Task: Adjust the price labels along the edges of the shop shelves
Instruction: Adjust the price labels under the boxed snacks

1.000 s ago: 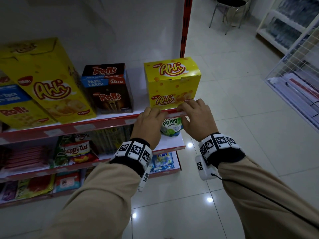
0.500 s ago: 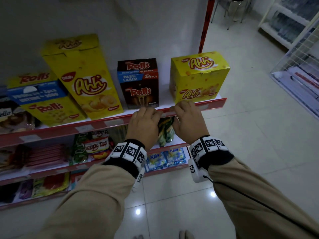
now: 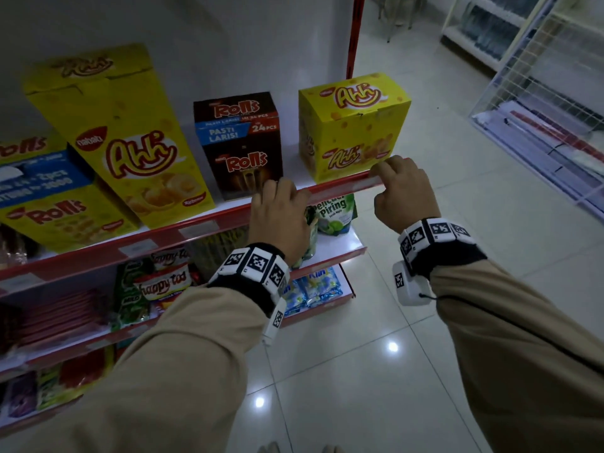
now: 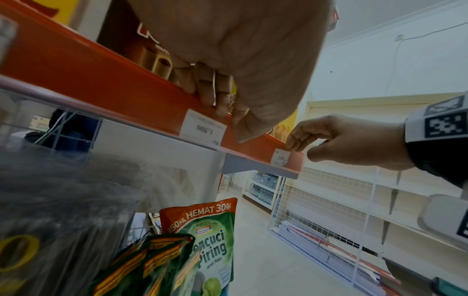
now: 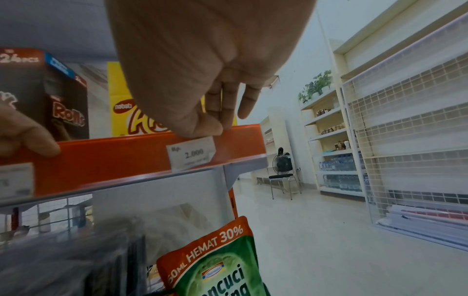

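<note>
A red shelf-edge strip (image 3: 340, 186) runs under the snack boxes. My right hand (image 3: 385, 171) is at its right end, below the small yellow box. In the right wrist view, the right hand (image 5: 215, 128) pinches the top edge of a white price label (image 5: 193, 155) reading 2.000 between thumb and fingers. My left hand (image 3: 281, 191) is further left, below the brown box. Its fingers (image 4: 215, 96) curl over the top of the strip (image 4: 101, 80) and its thumb lies on the front, beside a label (image 4: 204, 128) reading 1.500.
On the top shelf stand a small yellow Ahh box (image 3: 353, 125), a brown Rolls box (image 3: 240, 142) and a tall yellow box (image 3: 124, 135). Green dish-soap pouches (image 3: 336, 212) hang below. A white wire rack (image 3: 539, 109) stands across the tiled aisle.
My right hand has slid right along the strip to its end, so the hands are now apart. The left hand stays under the brown box.
</note>
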{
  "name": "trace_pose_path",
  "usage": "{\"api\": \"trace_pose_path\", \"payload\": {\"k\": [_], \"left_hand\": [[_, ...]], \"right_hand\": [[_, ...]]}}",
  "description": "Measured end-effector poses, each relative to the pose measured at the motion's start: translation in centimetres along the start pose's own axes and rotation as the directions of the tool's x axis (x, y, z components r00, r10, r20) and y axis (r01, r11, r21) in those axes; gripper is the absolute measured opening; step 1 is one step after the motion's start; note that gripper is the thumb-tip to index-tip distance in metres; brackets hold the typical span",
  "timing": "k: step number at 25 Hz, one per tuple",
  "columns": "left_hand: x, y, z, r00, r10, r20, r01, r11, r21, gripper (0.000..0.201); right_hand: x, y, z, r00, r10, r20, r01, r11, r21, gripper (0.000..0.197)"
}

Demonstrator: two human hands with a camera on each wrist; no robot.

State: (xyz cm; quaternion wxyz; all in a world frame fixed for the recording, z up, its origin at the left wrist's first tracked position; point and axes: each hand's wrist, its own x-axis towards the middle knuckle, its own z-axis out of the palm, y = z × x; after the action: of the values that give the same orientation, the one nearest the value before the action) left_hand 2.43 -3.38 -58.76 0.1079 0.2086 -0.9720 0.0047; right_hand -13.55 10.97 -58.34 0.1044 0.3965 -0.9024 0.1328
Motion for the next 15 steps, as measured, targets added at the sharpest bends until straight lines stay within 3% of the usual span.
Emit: {"api": "trace_pose_path", "payload": {"k": [3,8,15], "left_hand": [[1.0,1.6,0.2,1.0,0.031,0.001,-0.031,0.999,0.004,0.04],[3.3,5.1,0.6,0.992,0.106,0.062,-0.104,0.994,-0.038,0.055],[4.1,6.6,1.3,0.997,0.054,0.059,-0.054,0.999,0.002,0.064]], "right_hand": [[0.8,1.0,-0.2,0.999,-0.038,0.033,0.037,0.999,0.021,0.04],[1.3,2.7,-0.6,0.992,-0.081,0.1,0.079,0.997,0.026,0.045],[1.2,3.1,-0.7,0.989,-0.107,0.099,0.099,0.992,0.08,0.043]]}}
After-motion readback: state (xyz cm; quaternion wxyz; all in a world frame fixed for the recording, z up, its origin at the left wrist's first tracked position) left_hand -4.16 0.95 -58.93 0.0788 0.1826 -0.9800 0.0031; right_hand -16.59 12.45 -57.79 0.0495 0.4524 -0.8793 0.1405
